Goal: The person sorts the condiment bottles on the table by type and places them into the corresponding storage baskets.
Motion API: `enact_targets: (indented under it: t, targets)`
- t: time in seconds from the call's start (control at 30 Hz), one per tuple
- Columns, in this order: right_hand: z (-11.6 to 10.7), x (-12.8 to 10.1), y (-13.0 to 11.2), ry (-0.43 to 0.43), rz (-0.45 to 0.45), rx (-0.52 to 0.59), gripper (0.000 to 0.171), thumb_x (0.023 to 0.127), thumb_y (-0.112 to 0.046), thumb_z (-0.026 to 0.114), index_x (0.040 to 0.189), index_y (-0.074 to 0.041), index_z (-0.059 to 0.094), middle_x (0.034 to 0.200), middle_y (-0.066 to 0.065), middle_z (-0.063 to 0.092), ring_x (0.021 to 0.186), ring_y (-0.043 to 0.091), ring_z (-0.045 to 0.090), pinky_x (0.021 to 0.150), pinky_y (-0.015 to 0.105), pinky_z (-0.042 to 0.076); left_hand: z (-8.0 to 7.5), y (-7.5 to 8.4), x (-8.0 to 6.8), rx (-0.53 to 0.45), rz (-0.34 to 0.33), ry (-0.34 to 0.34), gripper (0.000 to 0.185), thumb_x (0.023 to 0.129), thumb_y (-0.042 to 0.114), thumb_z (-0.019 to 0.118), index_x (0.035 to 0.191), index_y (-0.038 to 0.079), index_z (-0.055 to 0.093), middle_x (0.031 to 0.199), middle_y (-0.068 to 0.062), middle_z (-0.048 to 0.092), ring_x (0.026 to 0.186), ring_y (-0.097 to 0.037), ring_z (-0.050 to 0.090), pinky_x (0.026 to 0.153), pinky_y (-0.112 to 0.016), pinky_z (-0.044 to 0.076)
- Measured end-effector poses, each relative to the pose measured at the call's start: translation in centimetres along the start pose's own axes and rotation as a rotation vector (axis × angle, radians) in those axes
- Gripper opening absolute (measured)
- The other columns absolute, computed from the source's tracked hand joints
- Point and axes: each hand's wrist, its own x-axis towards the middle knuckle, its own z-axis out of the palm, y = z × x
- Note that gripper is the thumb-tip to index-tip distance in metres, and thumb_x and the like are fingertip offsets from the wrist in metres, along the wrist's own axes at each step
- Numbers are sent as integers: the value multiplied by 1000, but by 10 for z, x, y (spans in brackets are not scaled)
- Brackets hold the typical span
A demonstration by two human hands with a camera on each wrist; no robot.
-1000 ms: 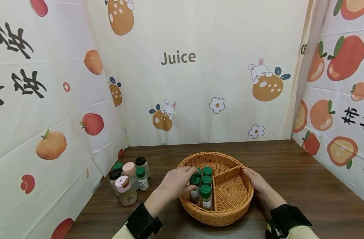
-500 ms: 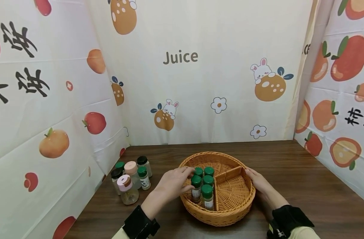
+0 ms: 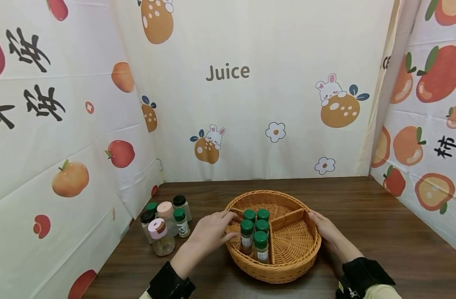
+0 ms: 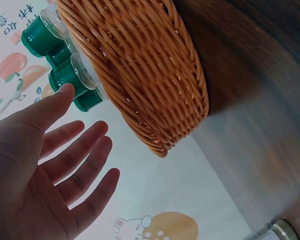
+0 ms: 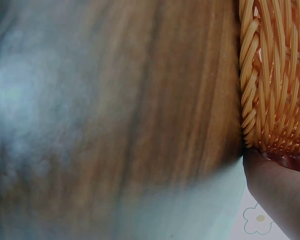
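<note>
A round wicker basket (image 3: pixel 272 274) with inner dividers sits on the wooden table. Several small spice jars (image 3: pixel 260 249) with green caps stand upright together in its left compartment. Beside that compartment is my left hand (image 3: pixel 213 232), empty, with its fingertips at the left rim. The left wrist view shows the same hand (image 4: pixel 55 170) with fingers spread and slightly bent, its thumb tip overlapping a green cap (image 4: pixel 67 77). On the basket's right side, my right hand (image 3: pixel 329 230) holds the rim. Its lower part (image 5: pixel 275 185) lies against the woven outer wall (image 5: pixel 280 75) in the right wrist view.
Left of the basket stands a cluster of jars: a clear jar with a pink lid (image 3: pixel 162 241), a jar with a peach lid (image 3: pixel 167 214), and others with black or green caps. Fruit-printed cloth walls (image 3: pixel 265 158) enclose the table (image 3: pixel 362 207) on three sides.
My left hand has drawn back leftward from the green-capped jars, its fingers leaving the caps. The right hand keeps its place at the rim. The head view has shifted slightly.
</note>
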Motion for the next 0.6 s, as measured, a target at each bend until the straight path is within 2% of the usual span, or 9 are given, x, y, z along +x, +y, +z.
enact_targets:
  t: [0.33, 0.47, 0.6]
  targets:
    - [0, 1, 0, 6, 17, -5, 66, 110, -36, 24, 158, 3, 0, 161, 34, 5, 149, 50, 14, 118, 57, 26, 9, -6, -9, -8, -25, 29, 40, 92, 42, 69, 124, 18, 63, 112, 2, 68, 90, -13, 67, 67, -26, 54]
    - [-1, 2, 0, 1, 18, 3, 66, 110, -36, 24, 158, 3, 0, 161, 34, 5, 149, 51, 14, 118, 58, 26, 10, -8, -12, -17, -52, 19, 39, 92, 41, 70, 123, 19, 63, 105, 2, 67, 82, -11, 64, 61, -23, 48]
    - [-1, 2, -1, 0, 19, 8, 66, 110, -35, 25, 157, 3, 0, 161, 34, 4, 149, 51, 13, 118, 57, 25, 12, -11, -14, -34, -75, 7, 38, 92, 39, 70, 124, 19, 63, 106, 1, 68, 82, -11, 63, 60, -23, 46]
